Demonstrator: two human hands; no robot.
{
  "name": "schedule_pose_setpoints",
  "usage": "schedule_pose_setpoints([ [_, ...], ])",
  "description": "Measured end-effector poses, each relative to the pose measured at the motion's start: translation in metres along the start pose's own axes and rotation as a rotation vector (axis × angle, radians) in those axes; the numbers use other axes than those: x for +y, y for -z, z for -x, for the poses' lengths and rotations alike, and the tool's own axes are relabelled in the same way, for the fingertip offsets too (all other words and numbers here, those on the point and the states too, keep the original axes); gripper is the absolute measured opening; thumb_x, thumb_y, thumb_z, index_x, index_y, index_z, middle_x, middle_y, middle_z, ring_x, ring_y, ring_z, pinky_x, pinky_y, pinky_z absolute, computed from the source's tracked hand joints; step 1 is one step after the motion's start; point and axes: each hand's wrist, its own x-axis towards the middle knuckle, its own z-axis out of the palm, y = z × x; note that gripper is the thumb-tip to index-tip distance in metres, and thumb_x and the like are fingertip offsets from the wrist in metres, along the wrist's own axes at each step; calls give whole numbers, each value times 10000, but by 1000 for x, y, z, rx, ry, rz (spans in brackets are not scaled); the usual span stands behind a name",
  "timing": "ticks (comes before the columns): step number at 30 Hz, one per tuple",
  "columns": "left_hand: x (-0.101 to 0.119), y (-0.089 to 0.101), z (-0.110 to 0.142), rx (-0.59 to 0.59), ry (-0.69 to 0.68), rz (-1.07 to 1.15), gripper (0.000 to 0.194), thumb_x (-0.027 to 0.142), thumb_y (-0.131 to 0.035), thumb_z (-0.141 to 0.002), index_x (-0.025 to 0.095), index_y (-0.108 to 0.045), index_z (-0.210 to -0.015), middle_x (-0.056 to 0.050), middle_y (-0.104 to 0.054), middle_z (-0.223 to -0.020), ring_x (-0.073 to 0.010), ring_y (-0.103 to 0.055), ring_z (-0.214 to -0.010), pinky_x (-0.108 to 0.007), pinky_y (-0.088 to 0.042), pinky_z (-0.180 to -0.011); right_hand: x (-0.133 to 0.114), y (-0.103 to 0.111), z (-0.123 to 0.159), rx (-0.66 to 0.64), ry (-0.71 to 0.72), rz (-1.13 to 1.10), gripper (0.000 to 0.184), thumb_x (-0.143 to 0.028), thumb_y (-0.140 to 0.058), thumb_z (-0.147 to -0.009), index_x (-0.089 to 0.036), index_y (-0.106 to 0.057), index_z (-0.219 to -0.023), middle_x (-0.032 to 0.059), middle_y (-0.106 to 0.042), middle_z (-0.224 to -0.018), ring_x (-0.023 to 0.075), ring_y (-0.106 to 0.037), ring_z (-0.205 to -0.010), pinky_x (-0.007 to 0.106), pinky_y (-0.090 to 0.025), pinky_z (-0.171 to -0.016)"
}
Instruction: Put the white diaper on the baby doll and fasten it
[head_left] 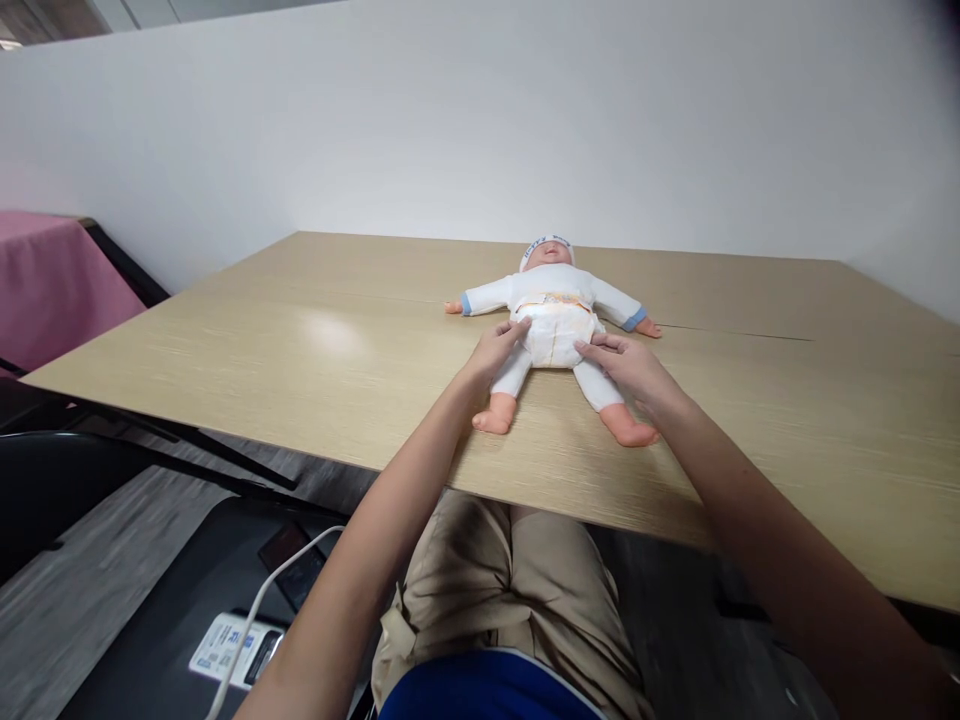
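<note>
diaper (pixel 555 338) on doll (pixel 550 280) | between left hand (pixel 498 352) and right hand (pixel 626 366) | both touching

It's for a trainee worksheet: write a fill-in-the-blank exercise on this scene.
The left hand and right hand touch the white ____ around the hips of the doll.
The doll lies on its ____ on the table.
The doll's sleeve cuffs are ____.
The cloth at the far left is ____.
Missing words: diaper; back; blue; pink.

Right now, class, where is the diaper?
In the head view, the diaper is right of centre, over the hips of the doll, between the left hand and the right hand.
</note>
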Motion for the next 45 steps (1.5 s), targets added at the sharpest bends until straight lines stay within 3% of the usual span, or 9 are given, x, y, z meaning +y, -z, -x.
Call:
schedule_pose_setpoints([
  [8,-2,3,-3,48,-76,-81,570,733,-761,-845,186,-600,-829,-23,-629,-844,-178,-546,-836,-304,-425,-771,1,5,-2,103,185,294,377,-529,-807,-856,-181,-826,-1000,101,-834,-1089,283,-775,-1055,389,-552,-962],
  [14,7,16,-7,-23,-98,-151,553,704,-762,-856,160,-674,-894,-26,-672,-864,-157,-563,-803,-286,-426,-743,-8,15,4,70,182,347,343,-520,-800,-878,-220,-862,-1033,82,-845,-1086,274,-793,-987,362,-572,-876],
  [19,19,47,-22,-56,-194,-376,427,586,-741,-917,159,-715,-917,-55,-748,-933,-184,-634,-864,-316,-469,-847,-13,39,5,95,238,498,336,-561,-737,-919,-258,-847,-1013,41,-825,-923,227,-728,-769,351,-530,-756],
  [24,26,82,-54,137,-294,-957,306,445,-668,-988,193,-672,-1162,-114,-727,-1250,-276,-616,-1137,-399,-475,-1007,7,66,-51,249,433,664,493,-543,-707,-905,-214,-724,-1273,115,-784,-1206,299,-721,-1016,435,-538,-937],
  [28,26,83,-87,147,-198,-1327,597,504,-715,-961,163,-564,-1427,-180,-607,-1478,-368,-488,-1384,-484,-410,-1144,19,63,-114,241,518,941,728,-583,-677,-907,-111,-621,-1459,242,-660,-1435,423,-583,-1330,524,-456,-1115],
  [32,25,65,-115,134,-135,-1363,602,487,-643,-1001,119,-543,-1467,-205,-617,-1482,-394,-476,-1412,-518,-378,-1178,12,40,-150,84,370,994,525,-496,-601,-961,-144,-677,-1343,214,-733,-1300,383,-661,-1196,433,-491,-1004],
  [35,28,52,-124,139,-77,-1377,544,440,-601,-1010,77,-580,-1416,-248,-626,-1463,-419,-480,-1402,-540,-380,-1167,4,28,-155,104,293,989,442,-409,-571,-963,-105,-708,-1253,248,-749,-1241,368,-701,-1098,385,-501,-916],
  [40,45,36,-104,125,4,-1344,464,405,-571,-1013,30,-637,-1280,-289,-670,-1372,-424,-541,-1359,-479,-443,-1086,-9,31,-135,144,199,933,438,-393,-573,-949,-106,-744,-1233,243,-778,-1206,380,-735,-1057,381,-526,-851],
  [45,68,18,-18,140,4,-1202,487,575,-629,-976,133,-605,-1179,-183,-738,-1217,-333,-688,-1098,-370,-495,-850,-26,60,-71,140,190,827,481,-332,-577,-915,-192,-736,-1346,129,-796,-1280,327,-747,-1116,362,-557,-892],
])
